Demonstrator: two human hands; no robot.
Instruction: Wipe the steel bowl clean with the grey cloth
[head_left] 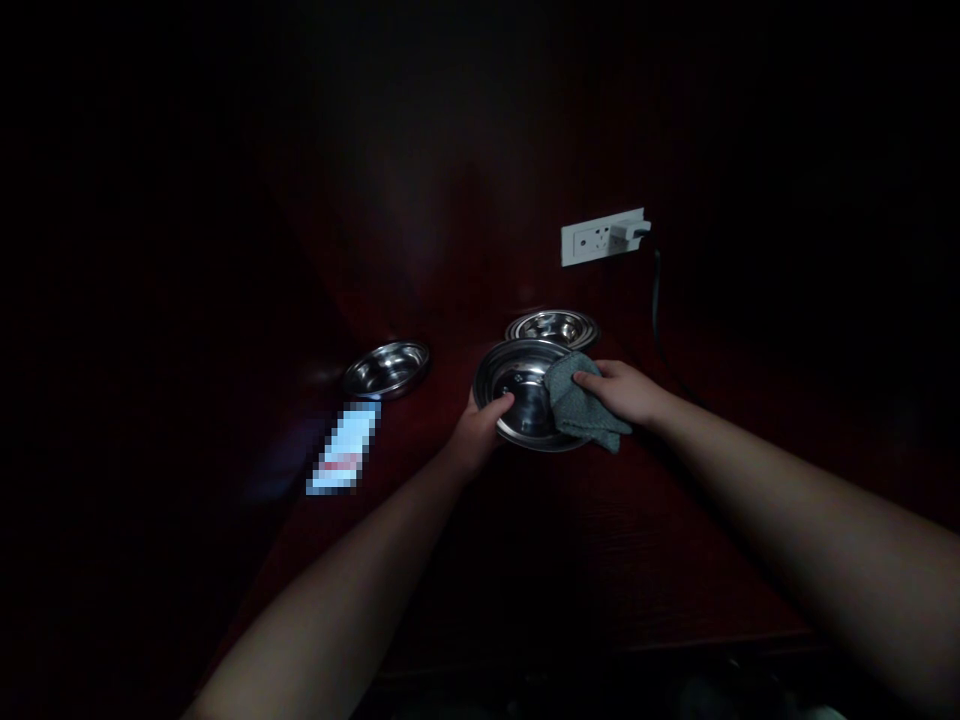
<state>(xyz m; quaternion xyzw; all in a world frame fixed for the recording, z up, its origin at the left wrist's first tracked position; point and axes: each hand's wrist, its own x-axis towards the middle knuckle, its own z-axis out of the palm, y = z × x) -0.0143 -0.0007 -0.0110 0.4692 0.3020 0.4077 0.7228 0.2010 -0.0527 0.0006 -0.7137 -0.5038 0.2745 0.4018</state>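
Note:
A shiny metal bowl point(525, 400) is held up over the dark red surface, tilted toward me. My left hand point(480, 430) grips its left rim, the thumb lying inside and the other fingers hidden beneath. On the right side of the bowl, my right hand point(619, 390) holds a grey-green cloth point(581, 400) against the rim, its thumb on top of the cloth. Just behind the held bowl stand more metal dishes point(555, 325), seemingly stacked. Another metal bowl point(388, 369) rests to the left.
A lit, pixelated screen point(345, 448) lies at the left, below the left bowl. On the back wall is a white socket panel point(589, 241) with a plug in it and a dark cable point(655, 300) hanging down. The surroundings are very dark.

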